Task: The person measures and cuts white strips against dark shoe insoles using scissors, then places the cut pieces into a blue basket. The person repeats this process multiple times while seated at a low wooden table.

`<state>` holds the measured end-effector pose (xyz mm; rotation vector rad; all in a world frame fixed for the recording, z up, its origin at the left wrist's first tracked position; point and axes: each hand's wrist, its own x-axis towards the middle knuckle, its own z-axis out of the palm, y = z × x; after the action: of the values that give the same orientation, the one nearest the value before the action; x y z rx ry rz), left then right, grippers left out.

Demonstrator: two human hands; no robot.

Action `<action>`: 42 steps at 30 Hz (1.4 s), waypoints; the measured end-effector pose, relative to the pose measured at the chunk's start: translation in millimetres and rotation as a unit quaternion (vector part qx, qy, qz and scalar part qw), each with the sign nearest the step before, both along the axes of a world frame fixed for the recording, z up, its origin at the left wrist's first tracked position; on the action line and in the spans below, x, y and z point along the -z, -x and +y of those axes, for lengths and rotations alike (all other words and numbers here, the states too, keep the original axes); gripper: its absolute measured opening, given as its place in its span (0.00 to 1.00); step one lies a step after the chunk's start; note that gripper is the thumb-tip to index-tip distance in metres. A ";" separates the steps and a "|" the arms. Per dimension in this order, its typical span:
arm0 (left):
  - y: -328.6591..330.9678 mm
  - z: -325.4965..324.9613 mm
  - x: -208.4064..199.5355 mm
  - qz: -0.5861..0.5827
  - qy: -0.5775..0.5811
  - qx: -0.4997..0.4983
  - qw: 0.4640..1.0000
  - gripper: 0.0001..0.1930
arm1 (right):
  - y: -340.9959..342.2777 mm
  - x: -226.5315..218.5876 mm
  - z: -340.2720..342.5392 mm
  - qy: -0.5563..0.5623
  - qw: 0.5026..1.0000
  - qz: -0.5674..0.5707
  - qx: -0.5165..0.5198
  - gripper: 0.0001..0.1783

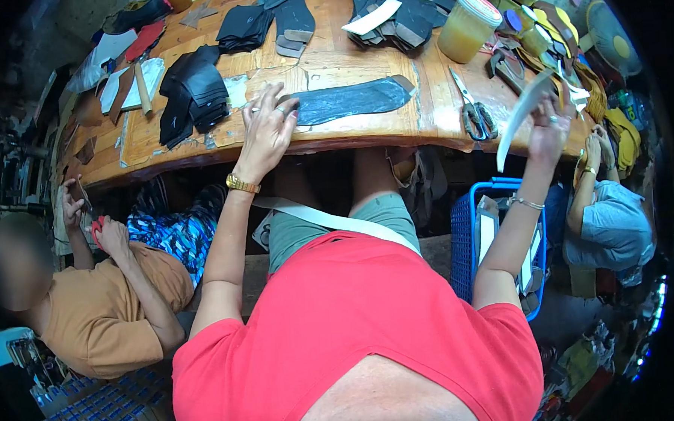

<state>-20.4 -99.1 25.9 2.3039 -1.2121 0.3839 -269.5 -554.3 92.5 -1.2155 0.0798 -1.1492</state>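
Note:
A dark, shiny, shoe-sole-shaped piece lies flat near the table's front edge, its right end brown. The fingertips of my left hand rest at its left end, fingers apart and bent, gripping nothing. Off to the right, beyond the table edge, my right hand is raised and holds a curved white insole upright between thumb and fingers. Part of the grip is hidden behind the insole. Between the dark piece and that hand lie dark-handled scissors, blades pointing away from me.
Stacked black pieces lie left on the wooden table. A tub of yellowish paste stands back right. A white strip crosses my lap. A blue basket is right of my legs. People sit left, with red-handled scissors, and right.

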 end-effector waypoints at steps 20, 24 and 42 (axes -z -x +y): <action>58.5 -64.5 -55.6 0.515 0.327 0.216 0.762 0.33 | -18.3 51.5 79.8 0.456 0.641 0.556 0.268 0.16; 53.2 -66.2 -60.5 0.499 0.302 0.228 0.780 0.37 | -15.6 57.1 71.6 0.459 0.640 0.559 0.259 0.16; 49.0 -77.5 -93.1 0.460 0.373 0.257 0.763 0.42 | 0.1 47.6 184.7 0.002 0.943 0.300 -0.147 0.18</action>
<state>-69.4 -176.5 119.0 1.0990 -0.8512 -0.3947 -269.6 -369.6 44.9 -1.4909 0.3431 -0.4935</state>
